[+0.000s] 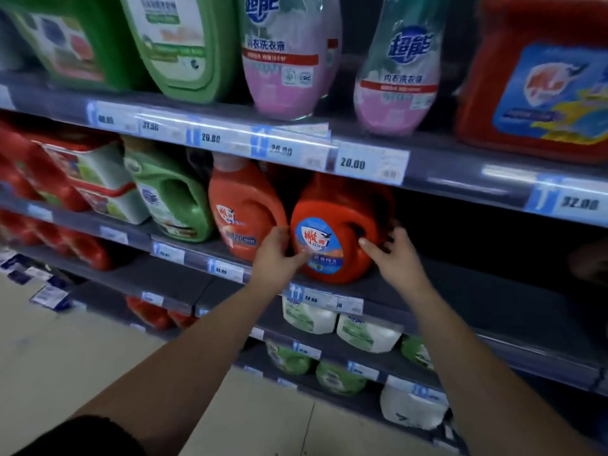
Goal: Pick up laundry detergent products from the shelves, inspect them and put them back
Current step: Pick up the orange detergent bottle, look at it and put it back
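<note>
Head view: orange detergent jug (pixel 332 232) stands on middle shelf (pixel 460 284), centre frame. Left hand (pixel 274 258) at its 9 o'clock and right hand (pixel 391 255) at 3, both open, fingers touching its sides (no firm grip). Likely heavy, stiff, slick plastic; take the handle.

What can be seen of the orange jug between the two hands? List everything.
The orange jug looks like glossy plastic, squat and rounded, with a built-in handle hole on its right side and a round blue label with a red logo on the front. Its cap is hidden in shadow under the shelf above. It stands upright on the middle shelf, beside another orange bottle. The left hand touches its left side and label; the right hand reaches its handle side.
</note>
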A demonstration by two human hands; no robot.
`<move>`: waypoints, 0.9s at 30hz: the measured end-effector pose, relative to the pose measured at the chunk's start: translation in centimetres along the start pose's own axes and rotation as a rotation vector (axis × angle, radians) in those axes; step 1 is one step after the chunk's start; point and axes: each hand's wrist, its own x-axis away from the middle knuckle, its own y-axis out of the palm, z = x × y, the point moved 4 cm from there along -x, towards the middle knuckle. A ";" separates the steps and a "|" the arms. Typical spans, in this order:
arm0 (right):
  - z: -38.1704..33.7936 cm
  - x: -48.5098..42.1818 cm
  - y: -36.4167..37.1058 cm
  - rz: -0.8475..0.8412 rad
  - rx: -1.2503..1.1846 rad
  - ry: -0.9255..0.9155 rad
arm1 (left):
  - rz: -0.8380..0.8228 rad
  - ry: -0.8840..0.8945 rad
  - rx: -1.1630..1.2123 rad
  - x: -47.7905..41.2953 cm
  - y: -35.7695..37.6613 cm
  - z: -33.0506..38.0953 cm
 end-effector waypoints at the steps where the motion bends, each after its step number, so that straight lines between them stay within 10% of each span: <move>1: 0.0 -0.4 0.4 -0.009 0.044 -0.007 | -0.005 0.002 0.010 -0.3 0.2 -0.1; 20: 0.2 3.8 -2.9 -0.182 -0.110 0.018 | -0.583 0.139 0.126 -4.5 2.7 0.0; 27: -2.5 6.5 -3.5 -0.240 -0.103 -0.077 | -0.413 0.263 0.115 0.6 0.4 1.6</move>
